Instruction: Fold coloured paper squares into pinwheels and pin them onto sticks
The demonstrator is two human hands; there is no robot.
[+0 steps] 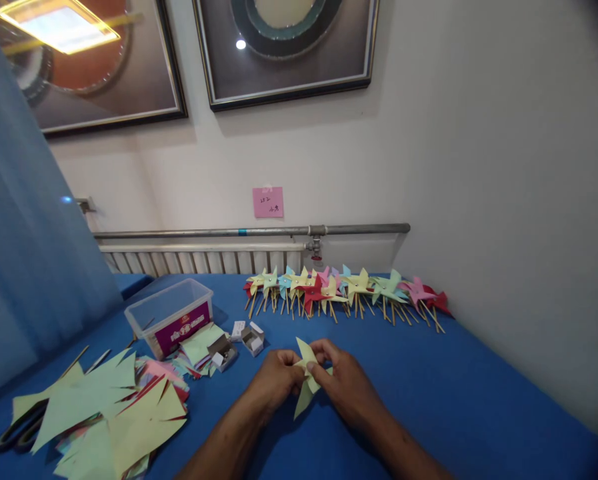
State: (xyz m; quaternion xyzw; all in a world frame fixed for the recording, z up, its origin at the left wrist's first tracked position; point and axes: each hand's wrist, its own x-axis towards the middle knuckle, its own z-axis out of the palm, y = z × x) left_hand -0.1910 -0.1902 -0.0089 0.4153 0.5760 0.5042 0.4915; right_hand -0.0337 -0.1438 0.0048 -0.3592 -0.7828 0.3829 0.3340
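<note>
A pale yellow paper pinwheel (305, 393) is held between my two hands, above the blue tabletop near the middle. My left hand (280, 379) pinches its left side near the centre. My right hand (339, 377) grips it from the right, the thumb pressed on the folded middle. The blades stick out above and below my fingers. Whether a pin or a stick is in the pinwheel's centre is hidden. Two small open boxes (223, 352) stand just left of my left hand; their contents are too small to name.
Finished pinwheels on sticks (311, 293) lie in a row along the back. At left are a clear plastic tub (146, 313), a pile of cut paper sheets (149, 423) and scissors (21, 427). Behind the blue table (429, 393) are a radiator (203, 260) and a pipe.
</note>
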